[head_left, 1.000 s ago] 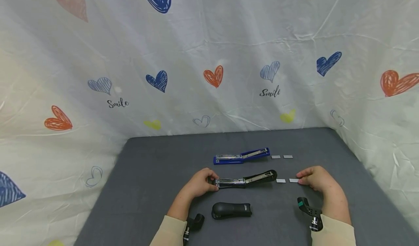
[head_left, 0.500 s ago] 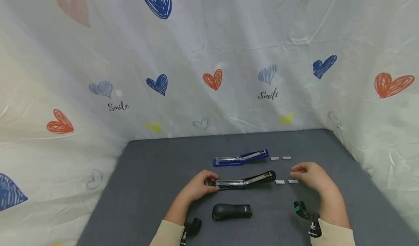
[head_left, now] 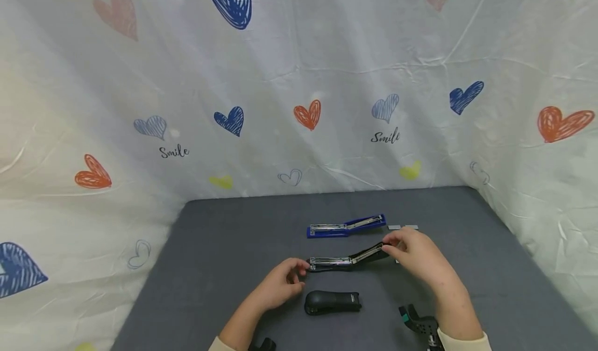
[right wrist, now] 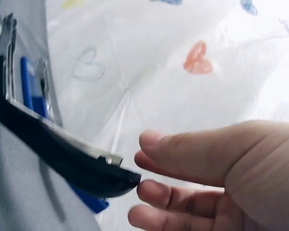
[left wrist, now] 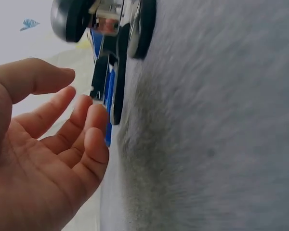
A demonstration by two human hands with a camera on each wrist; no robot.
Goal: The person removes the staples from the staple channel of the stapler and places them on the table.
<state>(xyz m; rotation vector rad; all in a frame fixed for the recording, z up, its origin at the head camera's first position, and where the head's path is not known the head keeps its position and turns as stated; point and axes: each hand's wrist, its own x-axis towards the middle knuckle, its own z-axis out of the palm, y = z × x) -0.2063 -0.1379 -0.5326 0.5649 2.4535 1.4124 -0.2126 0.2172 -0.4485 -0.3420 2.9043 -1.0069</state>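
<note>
A black stapler lies swung open on the grey table, its lid raised at the right end. My right hand reaches that raised tip. In the right wrist view the lid ends at my right hand, with the thumb above it and a finger touching it. My left hand hovers with loose fingers just off the stapler's left end and holds nothing. In the left wrist view that hand is relaxed beside the stapler.
A closed black stapler lies in front of the open one. Behind it is an opened blue stapler with two staple strips to its right. A heart-printed sheet walls in the table on three sides.
My right hand moved left from the staple strips to the black stapler's raised tip. My left hand let go of the stapler's left end and drew back a little.
</note>
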